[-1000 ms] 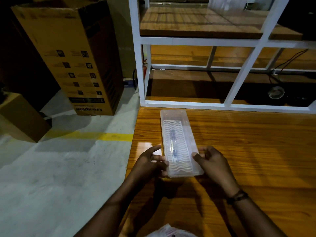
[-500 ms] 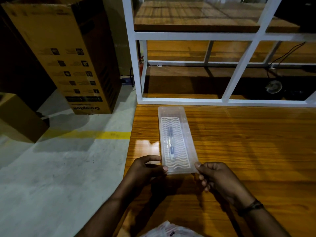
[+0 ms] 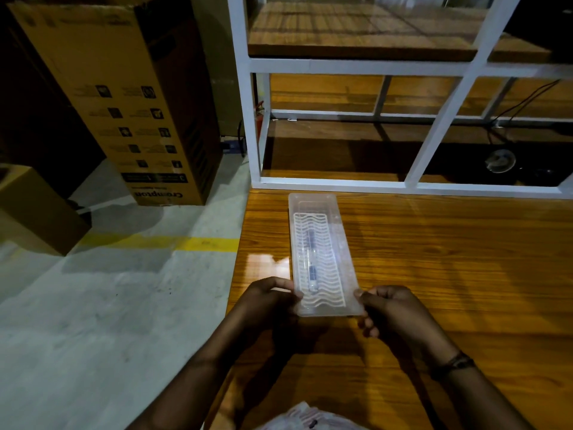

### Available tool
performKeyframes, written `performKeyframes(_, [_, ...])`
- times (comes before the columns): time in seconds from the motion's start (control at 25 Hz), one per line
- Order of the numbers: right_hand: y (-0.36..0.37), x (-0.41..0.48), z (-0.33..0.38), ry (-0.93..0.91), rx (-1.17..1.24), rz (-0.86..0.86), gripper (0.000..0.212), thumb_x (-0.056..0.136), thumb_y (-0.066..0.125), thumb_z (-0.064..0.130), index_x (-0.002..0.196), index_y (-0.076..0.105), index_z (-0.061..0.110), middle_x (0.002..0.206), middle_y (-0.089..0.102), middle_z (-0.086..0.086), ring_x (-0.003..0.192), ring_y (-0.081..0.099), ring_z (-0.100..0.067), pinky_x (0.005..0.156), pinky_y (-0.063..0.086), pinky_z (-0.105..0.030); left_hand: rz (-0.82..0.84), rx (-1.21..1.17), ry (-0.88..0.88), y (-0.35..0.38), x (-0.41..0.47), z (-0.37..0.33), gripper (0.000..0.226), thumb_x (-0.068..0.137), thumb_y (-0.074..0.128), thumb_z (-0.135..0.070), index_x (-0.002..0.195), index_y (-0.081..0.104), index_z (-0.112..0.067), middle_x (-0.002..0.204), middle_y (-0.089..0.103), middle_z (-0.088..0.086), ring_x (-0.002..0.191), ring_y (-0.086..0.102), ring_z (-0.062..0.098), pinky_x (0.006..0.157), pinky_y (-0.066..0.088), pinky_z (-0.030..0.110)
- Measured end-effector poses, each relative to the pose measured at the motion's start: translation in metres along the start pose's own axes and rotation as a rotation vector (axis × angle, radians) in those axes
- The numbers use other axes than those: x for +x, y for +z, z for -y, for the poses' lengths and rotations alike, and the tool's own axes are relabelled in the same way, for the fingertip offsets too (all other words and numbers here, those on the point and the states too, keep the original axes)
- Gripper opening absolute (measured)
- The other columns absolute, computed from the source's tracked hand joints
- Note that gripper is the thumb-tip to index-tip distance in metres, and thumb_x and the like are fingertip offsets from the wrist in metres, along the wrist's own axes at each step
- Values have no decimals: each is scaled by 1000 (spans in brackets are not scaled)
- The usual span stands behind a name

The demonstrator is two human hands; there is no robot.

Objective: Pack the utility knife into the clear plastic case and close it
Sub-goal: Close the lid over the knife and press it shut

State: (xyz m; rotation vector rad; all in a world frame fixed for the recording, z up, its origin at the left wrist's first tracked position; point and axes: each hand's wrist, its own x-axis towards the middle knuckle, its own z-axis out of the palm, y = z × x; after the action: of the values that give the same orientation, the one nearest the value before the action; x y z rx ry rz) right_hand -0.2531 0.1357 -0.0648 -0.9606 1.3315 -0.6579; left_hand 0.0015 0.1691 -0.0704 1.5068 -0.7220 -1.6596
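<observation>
The clear plastic case [image 3: 336, 231] lies lengthwise on the wooden table [image 3: 449, 274], its lid with a white wavy pattern down on top. Through the lid I see the utility knife [image 3: 311, 262], a slim pale body with dark blue parts, lying along the case's middle. My left hand [image 3: 269, 301] pinches the near left corner of the case with thumb and fingers. My right hand [image 3: 387, 307] pinches the near right corner. The near end of the case sits a little above the table.
A white metal shelf frame [image 3: 341, 183] stands at the table's far edge. The table's left edge drops to a concrete floor with a yellow line [image 3: 198, 243]. A tall cardboard box [image 3: 124, 100] and a smaller one [image 3: 34, 209] stand on the floor. A crumpled plastic bag [image 3: 307, 418] lies at the near edge.
Both hands slid back from the sides of the case to its near corners. The case stayed in nearly the same place on the table.
</observation>
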Motion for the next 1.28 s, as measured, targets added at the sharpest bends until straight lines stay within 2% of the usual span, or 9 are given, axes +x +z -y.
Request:
performKeyframes(0.12, [3, 18, 18, -55, 46, -56, 29, 90, 71, 25, 78, 65, -1, 58, 56, -15, 47, 50, -23, 43, 41, -29, -125, -55, 20, 7, 14, -15, 5, 93, 68, -4, 91, 72, -7, 82, 74, 15, 66, 70, 24, 60, 58, 31])
performKeyframes(0.24, [12, 37, 38, -75, 133, -52, 24, 93, 67, 24, 78, 63, 5, 57, 57, -11, 42, 49, -16, 38, 38, -24, -212, -89, 36, 14, 27, -33, 12, 96, 66, -9, 104, 70, -1, 87, 74, 16, 69, 67, 25, 51, 55, 27])
performKeyframes(0.36, [18, 51, 50, -88, 75, -71, 26, 94, 67, 24, 74, 66, 7, 56, 62, -8, 42, 53, -17, 39, 40, -24, -238, -92, 91, 18, 36, -44, 14, 96, 66, -9, 107, 65, 0, 77, 71, 14, 53, 65, 17, 39, 50, 22])
performKeyframes(0.52, [21, 62, 52, -140, -16, -126, 24, 92, 69, 20, 70, 70, 12, 63, 74, -3, 49, 67, -15, 42, 48, -24, -258, -20, 148, 17, 44, -47, 17, 93, 72, -11, 108, 67, -5, 82, 74, 13, 52, 69, 14, 45, 55, 26])
performKeyframes(0.68, [21, 63, 45, -147, -61, -156, 20, 90, 70, 21, 74, 74, 9, 67, 76, -5, 56, 69, -21, 50, 54, -29, -240, -19, 135, 16, 44, -45, 11, 93, 70, -6, 103, 64, -7, 76, 70, 12, 50, 64, 14, 42, 52, 26])
performKeyframes(0.8, [19, 60, 37, -79, -57, -157, 22, 88, 70, 22, 75, 72, 4, 67, 69, -17, 51, 60, -25, 47, 47, -29, -223, 2, 78, 14, 44, -43, 9, 93, 66, 0, 91, 64, -8, 74, 68, 12, 57, 62, 19, 48, 53, 28])
performKeyframes(0.96, [21, 70, 48, -40, -1, -160, 17, 84, 70, 16, 70, 71, 7, 62, 63, -10, 42, 51, -20, 41, 36, -25, -252, 17, 83, 14, 50, -49, 10, 95, 64, -13, 100, 70, -5, 78, 71, 11, 61, 64, 22, 52, 53, 28])
performKeyframes(1.12, [26, 99, 76, -87, 11, -196, 19, 80, 73, 21, 77, 76, 3, 61, 68, -7, 41, 54, -18, 41, 37, -23, -294, 29, 168, 16, 72, -68, 24, 95, 68, -27, 93, 73, -3, 71, 70, 12, 50, 61, 23, 50, 49, 29])
performKeyframes(1.28, [32, 121, 83, -71, -121, -278, 16, 73, 75, 20, 65, 70, 7, 57, 66, -7, 45, 53, -22, 45, 39, -28, -370, 69, 197, 13, 91, -82, 13, 91, 72, -15, 81, 70, -8, 63, 69, 9, 41, 62, 17, 50, 55, 33])
